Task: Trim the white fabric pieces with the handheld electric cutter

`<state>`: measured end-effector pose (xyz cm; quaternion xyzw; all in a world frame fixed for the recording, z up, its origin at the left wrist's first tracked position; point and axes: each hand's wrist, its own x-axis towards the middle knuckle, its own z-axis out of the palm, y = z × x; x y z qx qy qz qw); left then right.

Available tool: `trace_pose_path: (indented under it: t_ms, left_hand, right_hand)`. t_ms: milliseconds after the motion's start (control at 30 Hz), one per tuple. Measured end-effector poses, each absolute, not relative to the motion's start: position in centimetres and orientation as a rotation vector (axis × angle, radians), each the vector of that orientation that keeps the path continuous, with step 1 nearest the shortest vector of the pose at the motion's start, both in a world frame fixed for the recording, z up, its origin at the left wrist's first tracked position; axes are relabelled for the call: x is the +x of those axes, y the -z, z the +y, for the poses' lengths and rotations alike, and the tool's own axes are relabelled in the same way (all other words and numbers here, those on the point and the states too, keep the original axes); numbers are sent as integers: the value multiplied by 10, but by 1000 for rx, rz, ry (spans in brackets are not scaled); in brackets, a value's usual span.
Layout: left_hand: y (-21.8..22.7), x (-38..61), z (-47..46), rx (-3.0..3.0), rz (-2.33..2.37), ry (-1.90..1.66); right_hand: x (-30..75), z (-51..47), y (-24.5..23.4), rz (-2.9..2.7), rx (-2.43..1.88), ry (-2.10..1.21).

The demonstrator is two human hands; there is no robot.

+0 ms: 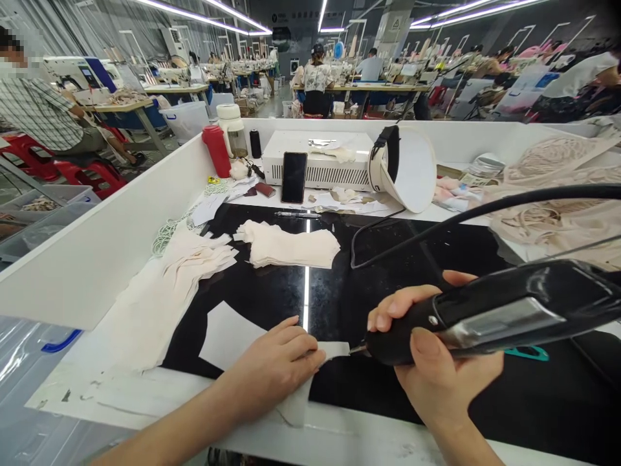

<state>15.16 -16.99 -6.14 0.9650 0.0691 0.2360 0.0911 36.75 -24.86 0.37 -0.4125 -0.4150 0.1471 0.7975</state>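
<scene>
At the near side of the table, we lay our left hand (pixel 272 366) palm-down over a white piece (pixel 233 336); whether its fingers pinch that piece, we cannot tell. Our right hand (pixel 436 382) is wrapped around a thick black tool (pixel 509 310), its thin tip at the white piece's right end. The piece lies partly on a black mat (pixel 369 388). Farther left, we have a fanned stack of pale cloth (pixel 145 304); beyond our left hand, a smaller cloth pile (pixel 294 249) rests on the mat. Past that are a pen (pixel 297 214), then an upright phone (pixel 294 178) before a white box (pixel 317 158). A red bottle (pixel 217 150) stands left of the box. Farthest off, people sit at worktables.
</scene>
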Motion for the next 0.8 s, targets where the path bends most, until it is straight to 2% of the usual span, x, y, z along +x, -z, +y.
trace_pose_path:
  t_ms: [800]
  left_hand:
    - [62,157,-172,2879,204,-730]
  right_hand:
    - [355,-229,-5,-917,-858,-353]
